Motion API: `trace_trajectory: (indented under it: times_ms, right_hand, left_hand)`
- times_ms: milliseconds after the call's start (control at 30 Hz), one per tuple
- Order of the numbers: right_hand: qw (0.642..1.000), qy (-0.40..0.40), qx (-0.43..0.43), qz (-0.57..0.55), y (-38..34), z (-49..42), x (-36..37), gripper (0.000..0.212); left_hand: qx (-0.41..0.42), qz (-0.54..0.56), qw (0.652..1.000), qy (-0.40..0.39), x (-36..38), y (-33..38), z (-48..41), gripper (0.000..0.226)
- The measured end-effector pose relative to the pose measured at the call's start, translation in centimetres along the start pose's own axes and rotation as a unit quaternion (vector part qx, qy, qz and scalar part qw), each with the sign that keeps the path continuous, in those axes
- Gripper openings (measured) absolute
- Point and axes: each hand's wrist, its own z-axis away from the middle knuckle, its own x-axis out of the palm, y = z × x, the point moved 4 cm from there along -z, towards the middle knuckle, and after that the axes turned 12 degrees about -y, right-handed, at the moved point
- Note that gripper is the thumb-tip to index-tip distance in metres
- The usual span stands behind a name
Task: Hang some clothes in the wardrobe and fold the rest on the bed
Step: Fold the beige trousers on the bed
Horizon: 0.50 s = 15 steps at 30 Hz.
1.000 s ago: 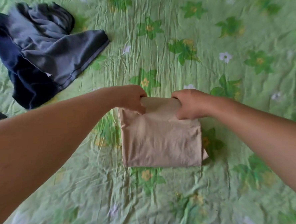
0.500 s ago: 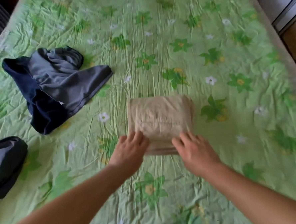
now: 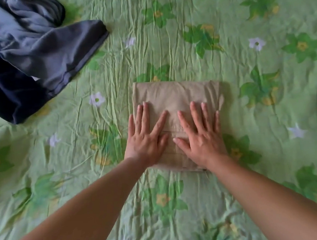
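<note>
In the head view, a folded beige garment (image 3: 177, 100) is laid flat on the green floral bedspread (image 3: 249, 170). It is pressed by 2 flat hands, the left hand (image 3: 146, 139) and right hand (image 3: 201, 139), fingers straight and spread. Dark blue clothes (image 3: 29, 53) are heaped at upper left.

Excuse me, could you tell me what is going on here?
A person is folding laundry on a green flowered bed sheet. The left hand and right hand lie flat, fingers straight, on a folded beige garment, pressing it down. A heap of grey and navy clothes lies unfolded at the far left.
</note>
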Motion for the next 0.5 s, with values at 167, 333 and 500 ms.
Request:
trace_trajectory:
  times_ms: [167,333,500]
  right_hand:
    - [0.999,-0.041,0.011,-0.006,0.1,-1.7,1.8,0.081]
    - [0.998,-0.046,0.002,-0.047,0.5,-1.0,-2.1,0.082]
    - [1.0,-0.01,0.028,-0.007,1.5,-5.6,-3.1,0.08]
  left_hand:
    - [0.012,-0.02,1.0,-0.009,1.5,-0.8,-1.9,0.066]
    - [0.011,-0.003,0.999,-0.043,-2.4,-0.4,-1.8,0.065]
    - [0.002,-0.021,1.0,-0.005,-3.1,-1.6,-5.3,0.066]
